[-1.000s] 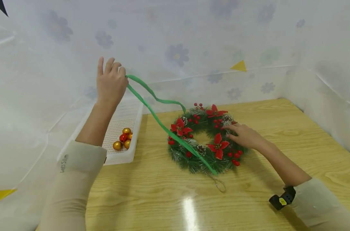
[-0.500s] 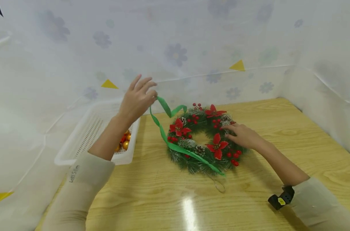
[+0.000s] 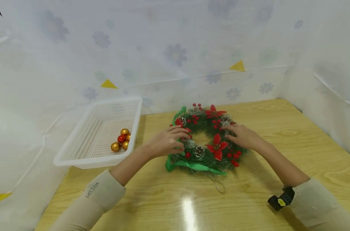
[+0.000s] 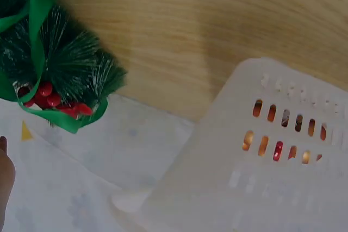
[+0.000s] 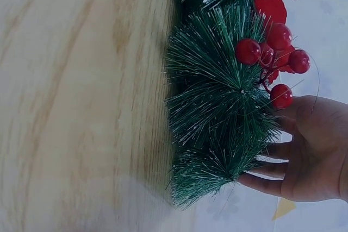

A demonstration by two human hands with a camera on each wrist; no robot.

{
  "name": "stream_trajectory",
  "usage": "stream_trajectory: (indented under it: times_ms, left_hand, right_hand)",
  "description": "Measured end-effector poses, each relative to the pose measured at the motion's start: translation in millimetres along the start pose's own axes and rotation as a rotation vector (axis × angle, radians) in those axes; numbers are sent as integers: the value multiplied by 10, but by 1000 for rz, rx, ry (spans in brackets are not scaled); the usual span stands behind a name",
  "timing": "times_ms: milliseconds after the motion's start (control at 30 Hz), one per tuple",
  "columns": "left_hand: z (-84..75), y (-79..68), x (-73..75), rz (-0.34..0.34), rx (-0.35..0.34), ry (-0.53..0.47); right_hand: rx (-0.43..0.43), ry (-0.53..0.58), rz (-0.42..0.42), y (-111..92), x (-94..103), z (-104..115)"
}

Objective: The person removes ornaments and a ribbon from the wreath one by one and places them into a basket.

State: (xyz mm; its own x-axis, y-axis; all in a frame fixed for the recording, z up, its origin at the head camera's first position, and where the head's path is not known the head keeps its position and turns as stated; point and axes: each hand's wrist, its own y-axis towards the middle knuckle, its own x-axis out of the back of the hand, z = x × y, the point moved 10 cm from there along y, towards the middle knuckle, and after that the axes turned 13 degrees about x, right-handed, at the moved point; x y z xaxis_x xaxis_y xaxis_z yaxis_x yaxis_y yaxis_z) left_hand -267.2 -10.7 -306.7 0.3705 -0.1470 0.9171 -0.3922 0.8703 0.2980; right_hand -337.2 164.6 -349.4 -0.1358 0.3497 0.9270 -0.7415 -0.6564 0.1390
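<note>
A green wreath (image 3: 198,160) with red poinsettias, berries and pinecones lies flat on the wooden table. Over its left side is my left hand (image 3: 167,141), pinching a green ribbon (image 3: 198,166) between thumb and index finger, the other fingers stretched out. Part of the ribbon is hidden under this hand; one stretch runs along the wreath's front, another (image 3: 179,112) rises at its back left. On the wreath's right side rests my right hand (image 3: 244,136), its fingers fairly straight against the foliage. The right wrist view shows these fingers (image 5: 272,169) touching the greenery near red berries (image 5: 280,36).
A white perforated basket (image 3: 76,160) stands left of the wreath, with gold balls (image 3: 115,147) and a red ball (image 3: 121,138) inside. A thin loop of cord (image 3: 219,187) extends from the wreath's front. White flower-patterned sheeting (image 3: 175,80) surrounds the table's back and sides.
My left hand has come down and right from above the basket to the wreath's left side, bringing the ribbon. The ribbon now lies low around that side. My right hand stays put.
</note>
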Motion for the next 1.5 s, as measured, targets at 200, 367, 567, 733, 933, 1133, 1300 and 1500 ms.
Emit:
stream_trajectory:
  times_ms: [200,367,567,733,933,1133,1300,1500]
  left_hand:
    - [-44,-10,-115,51,52,-8]
    - [-130,-31,-138,45,55,-20]
    - [-267,-66,-199,59,33,153]
    - [-313,-82,-226,73,32,317]
    - [-306,-113,-270,79,51,372]
    - [-167,-127,-19,-110,80,173]
    - [220,-102,315,-191,183,170]
    - [702,-39,557,-124,355,282]
  right_hand:
    - [-3,2,-4,3,29,2]
    - [-7,-4,0,9,27,-4]
    - [-1,3,-5,15,24,-1]
    - [-4,5,-5,20,23,-8]
    - [-15,3,-2,17,33,-13]
    - [-9,5,2,15,25,-6]
    - [-3,10,10,15,-3,-12]
    - [-11,11,16,7,-15,-38]
